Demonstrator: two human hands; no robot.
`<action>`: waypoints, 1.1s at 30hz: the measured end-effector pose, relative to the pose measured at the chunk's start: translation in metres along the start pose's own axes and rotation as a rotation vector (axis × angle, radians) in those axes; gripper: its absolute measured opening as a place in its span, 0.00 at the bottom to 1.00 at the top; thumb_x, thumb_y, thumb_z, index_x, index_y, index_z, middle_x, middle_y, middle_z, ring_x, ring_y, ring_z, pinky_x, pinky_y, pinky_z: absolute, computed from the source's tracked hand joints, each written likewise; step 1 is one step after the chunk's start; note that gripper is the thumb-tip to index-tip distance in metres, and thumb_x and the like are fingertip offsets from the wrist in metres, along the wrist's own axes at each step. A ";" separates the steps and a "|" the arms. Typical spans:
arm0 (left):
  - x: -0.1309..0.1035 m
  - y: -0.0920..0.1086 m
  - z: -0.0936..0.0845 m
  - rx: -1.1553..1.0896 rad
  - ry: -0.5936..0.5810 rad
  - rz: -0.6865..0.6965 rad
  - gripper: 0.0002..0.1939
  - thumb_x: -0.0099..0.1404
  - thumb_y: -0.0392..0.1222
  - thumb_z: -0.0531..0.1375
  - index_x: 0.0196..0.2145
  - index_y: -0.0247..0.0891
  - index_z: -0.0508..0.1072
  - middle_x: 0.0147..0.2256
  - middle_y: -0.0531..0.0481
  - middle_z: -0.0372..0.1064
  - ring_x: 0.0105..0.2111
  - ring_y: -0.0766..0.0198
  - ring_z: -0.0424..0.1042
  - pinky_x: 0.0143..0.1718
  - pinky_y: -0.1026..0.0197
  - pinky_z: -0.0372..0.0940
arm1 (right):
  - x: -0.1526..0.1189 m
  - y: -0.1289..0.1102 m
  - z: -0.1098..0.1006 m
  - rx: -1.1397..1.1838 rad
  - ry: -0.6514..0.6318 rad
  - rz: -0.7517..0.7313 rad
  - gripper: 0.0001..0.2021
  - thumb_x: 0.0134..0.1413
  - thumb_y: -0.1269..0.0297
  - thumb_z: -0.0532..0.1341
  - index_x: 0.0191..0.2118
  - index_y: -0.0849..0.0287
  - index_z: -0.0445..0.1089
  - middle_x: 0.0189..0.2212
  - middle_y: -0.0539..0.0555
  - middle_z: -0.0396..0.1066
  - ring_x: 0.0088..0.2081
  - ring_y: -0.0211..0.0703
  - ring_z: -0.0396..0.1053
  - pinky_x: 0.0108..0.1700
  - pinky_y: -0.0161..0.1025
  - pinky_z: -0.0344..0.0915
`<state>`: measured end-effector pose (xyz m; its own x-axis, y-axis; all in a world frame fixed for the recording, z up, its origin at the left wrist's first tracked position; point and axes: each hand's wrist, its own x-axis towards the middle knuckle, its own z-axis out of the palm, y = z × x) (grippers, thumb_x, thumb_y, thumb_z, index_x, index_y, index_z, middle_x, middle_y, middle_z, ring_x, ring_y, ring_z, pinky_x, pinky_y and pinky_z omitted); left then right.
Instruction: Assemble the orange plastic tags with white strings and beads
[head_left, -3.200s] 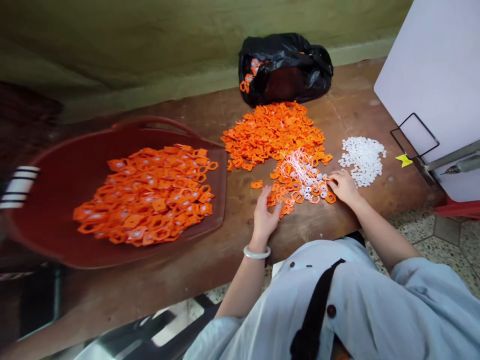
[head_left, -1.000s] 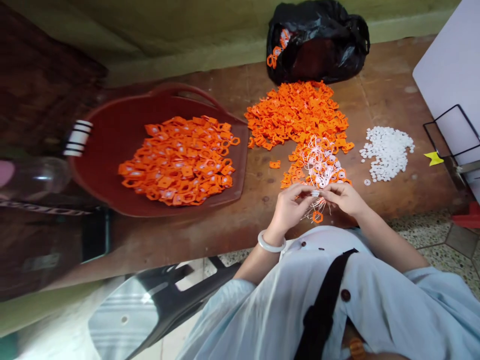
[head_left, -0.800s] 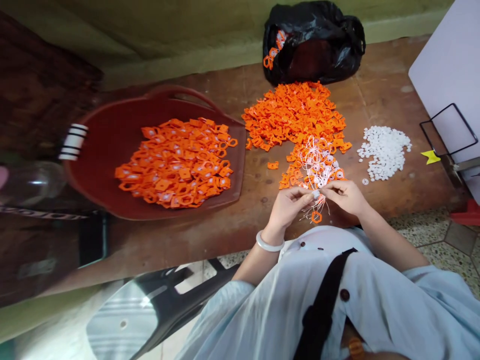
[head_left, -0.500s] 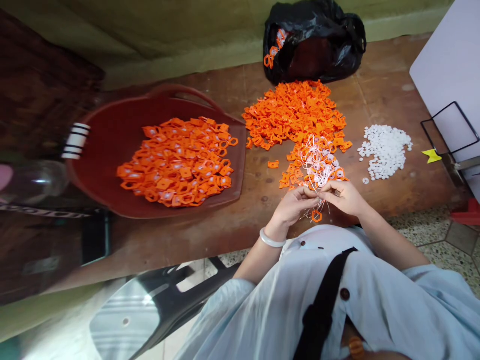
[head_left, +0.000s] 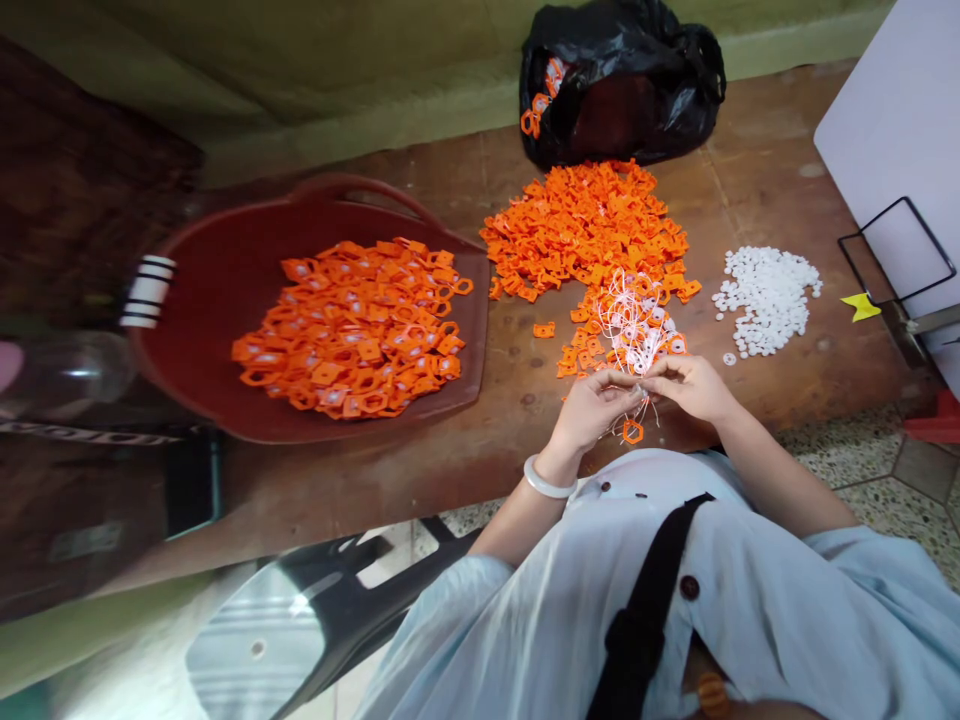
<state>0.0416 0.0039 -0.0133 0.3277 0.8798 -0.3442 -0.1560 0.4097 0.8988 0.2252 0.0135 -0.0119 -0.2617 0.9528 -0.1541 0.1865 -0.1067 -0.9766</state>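
My left hand (head_left: 600,405) and my right hand (head_left: 690,388) meet in a pinch close to my body, fingertips almost touching. White strings (head_left: 634,320) run between both sets of fingers, their loops spreading over the pieces beyond. Just below the fingertips an orange hexagonal ring piece (head_left: 633,431) lies near the string ends. What exactly sits between the fingertips is too small to make out. Orange pieces with white discs (head_left: 677,343) lie under the strings, and a few loose orange pieces (head_left: 581,352) are left of them.
A large heap of orange plastic pieces (head_left: 585,225) lies farther back on the wooden table (head_left: 517,390). A dark red basket (head_left: 202,300) at left holds more. A pile of small white discs (head_left: 772,300) is at right. Behind stands a black plastic bag (head_left: 637,90); a stool (head_left: 255,630) is below left.
Both hands keep their pinch on the strings; the right hand has shifted slightly toward the table's back. The whole view has moved a little. Piles and basket look unchanged.
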 end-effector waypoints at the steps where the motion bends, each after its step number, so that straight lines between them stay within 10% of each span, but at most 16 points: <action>1: 0.000 0.000 0.001 0.012 0.001 0.022 0.18 0.47 0.48 0.72 0.33 0.36 0.77 0.30 0.47 0.78 0.30 0.62 0.77 0.37 0.58 0.73 | 0.000 -0.001 -0.001 0.019 -0.013 0.007 0.17 0.48 0.47 0.66 0.28 0.57 0.72 0.24 0.51 0.73 0.26 0.38 0.69 0.30 0.37 0.67; 11: -0.009 0.010 0.007 0.079 0.117 0.168 0.16 0.52 0.47 0.70 0.36 0.36 0.77 0.34 0.47 0.78 0.34 0.63 0.77 0.41 0.57 0.72 | 0.001 0.009 0.004 -0.095 0.007 -0.070 0.13 0.56 0.53 0.60 0.28 0.57 0.68 0.23 0.49 0.70 0.26 0.38 0.66 0.31 0.36 0.63; 18: 0.001 0.004 -0.002 0.227 0.357 0.328 0.12 0.54 0.44 0.68 0.35 0.37 0.78 0.34 0.47 0.78 0.34 0.63 0.77 0.39 0.58 0.72 | -0.015 -0.002 0.018 -0.585 -0.048 -0.450 0.10 0.62 0.67 0.54 0.33 0.57 0.72 0.29 0.55 0.74 0.33 0.44 0.69 0.39 0.40 0.60; 25: -0.012 0.015 0.005 0.439 0.157 0.475 0.04 0.57 0.41 0.66 0.30 0.39 0.79 0.30 0.50 0.77 0.31 0.64 0.76 0.36 0.61 0.71 | 0.000 -0.024 0.000 -0.651 0.090 -0.629 0.09 0.64 0.69 0.52 0.34 0.57 0.68 0.29 0.54 0.72 0.32 0.42 0.66 0.38 0.40 0.59; 33: -0.015 0.020 0.001 0.490 0.391 0.608 0.04 0.60 0.38 0.65 0.34 0.39 0.79 0.34 0.49 0.78 0.35 0.64 0.76 0.38 0.62 0.71 | -0.011 -0.006 0.022 -0.765 0.053 -0.695 0.10 0.64 0.69 0.52 0.35 0.60 0.71 0.27 0.54 0.72 0.30 0.42 0.65 0.35 0.39 0.55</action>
<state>0.0340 -0.0012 0.0100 -0.0395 0.9686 0.2456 0.2482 -0.2286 0.9414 0.2064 -0.0020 -0.0072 -0.5031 0.7481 0.4326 0.5672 0.6635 -0.4879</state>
